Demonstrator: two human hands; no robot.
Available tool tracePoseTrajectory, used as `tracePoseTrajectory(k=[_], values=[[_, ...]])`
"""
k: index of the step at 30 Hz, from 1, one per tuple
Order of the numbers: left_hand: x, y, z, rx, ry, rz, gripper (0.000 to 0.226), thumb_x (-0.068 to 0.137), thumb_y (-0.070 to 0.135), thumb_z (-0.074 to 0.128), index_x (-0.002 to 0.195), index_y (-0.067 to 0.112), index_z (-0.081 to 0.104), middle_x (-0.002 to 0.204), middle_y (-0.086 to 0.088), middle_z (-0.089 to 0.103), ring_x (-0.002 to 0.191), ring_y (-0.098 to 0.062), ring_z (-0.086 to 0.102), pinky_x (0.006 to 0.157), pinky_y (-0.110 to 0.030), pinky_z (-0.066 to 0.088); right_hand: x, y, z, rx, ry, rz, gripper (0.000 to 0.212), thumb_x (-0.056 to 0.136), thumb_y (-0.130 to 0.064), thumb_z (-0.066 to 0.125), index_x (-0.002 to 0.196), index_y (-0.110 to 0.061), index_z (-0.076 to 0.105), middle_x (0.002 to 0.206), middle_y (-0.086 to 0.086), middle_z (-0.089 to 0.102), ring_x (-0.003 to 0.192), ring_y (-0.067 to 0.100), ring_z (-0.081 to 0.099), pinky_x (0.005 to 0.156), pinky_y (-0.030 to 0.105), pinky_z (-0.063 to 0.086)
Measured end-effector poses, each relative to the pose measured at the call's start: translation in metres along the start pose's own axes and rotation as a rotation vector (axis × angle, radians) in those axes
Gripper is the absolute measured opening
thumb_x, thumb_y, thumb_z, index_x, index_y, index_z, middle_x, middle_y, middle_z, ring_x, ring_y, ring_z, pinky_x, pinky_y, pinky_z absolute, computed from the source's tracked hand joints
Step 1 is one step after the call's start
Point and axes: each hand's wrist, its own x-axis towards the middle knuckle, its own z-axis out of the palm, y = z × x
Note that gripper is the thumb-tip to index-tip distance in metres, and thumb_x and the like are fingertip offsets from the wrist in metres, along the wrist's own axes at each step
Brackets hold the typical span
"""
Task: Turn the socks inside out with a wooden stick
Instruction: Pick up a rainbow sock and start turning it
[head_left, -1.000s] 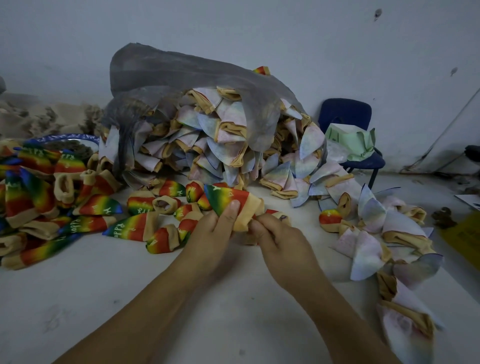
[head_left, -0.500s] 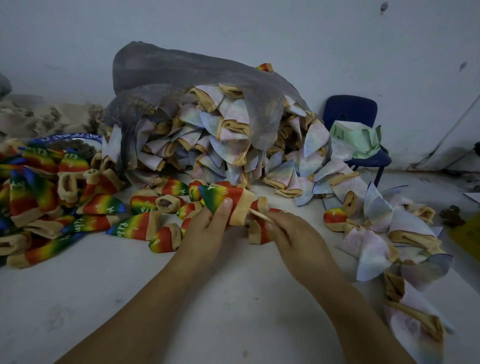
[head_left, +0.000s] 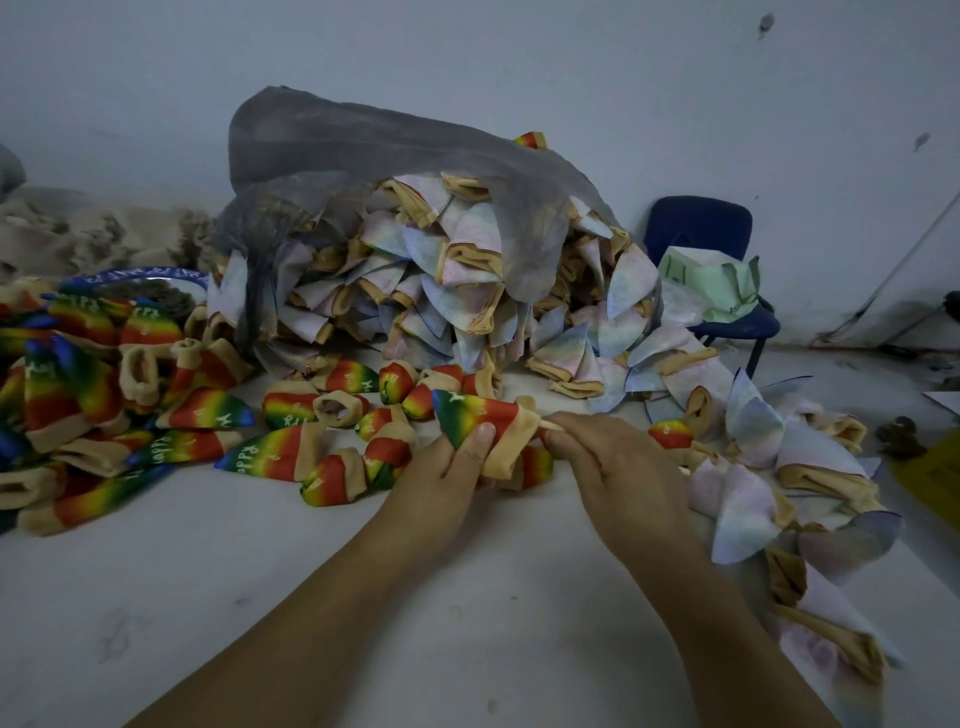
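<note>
Rainbow sock (head_left: 480, 415) held just above white table (head_left: 363, 597), centre of view, tan cuff pointed right. Sock gripped by left hand (head_left: 441, 473): thumb laid over coloured part, fingers curled underneath. Right hand (head_left: 618, 467) curled, fingertips pinched on slim wooden stick (head_left: 551, 425); only short end of stick shown, at cuff mouth. Rainbow pile (head_left: 78, 379) heaped at left. Pale socks (head_left: 457, 291) spilled from grey mesh bag (head_left: 363, 150) behind; more scattered at right. Blue chair (head_left: 696, 228) placed by wall.
</note>
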Motion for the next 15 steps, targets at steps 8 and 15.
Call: tracePoseTrajectory(k=[8,15], values=[[0.0013,0.0018,-0.0038,-0.235,0.093,0.043,0.025,0.094,0.044,0.05,0.093,0.042,0.075,0.098,0.017,0.075,0.088,-0.002,0.07,0.079,-0.021,0.054,0.0012,0.0045,0.0029,0.215,-0.063,0.015,0.033,0.096,-0.041,0.044,0.121,-0.032,0.063,0.107,-0.009,0.068,0.098,0.005,0.055,0.082,0.013,0.04],[0.0014,0.0008,-0.0004,-0.601,-0.084,-0.057,0.036,0.09,0.028,0.057,0.121,0.01,0.063,0.11,-0.006,0.075,0.097,-0.019,0.073,0.068,-0.021,0.058,0.0005,0.0066,0.0015,0.17,-0.005,0.052,0.031,0.096,-0.04,0.045,0.116,-0.029,0.065,0.105,-0.009,0.068,0.097,0.013,0.059,0.085,0.044,0.046]])
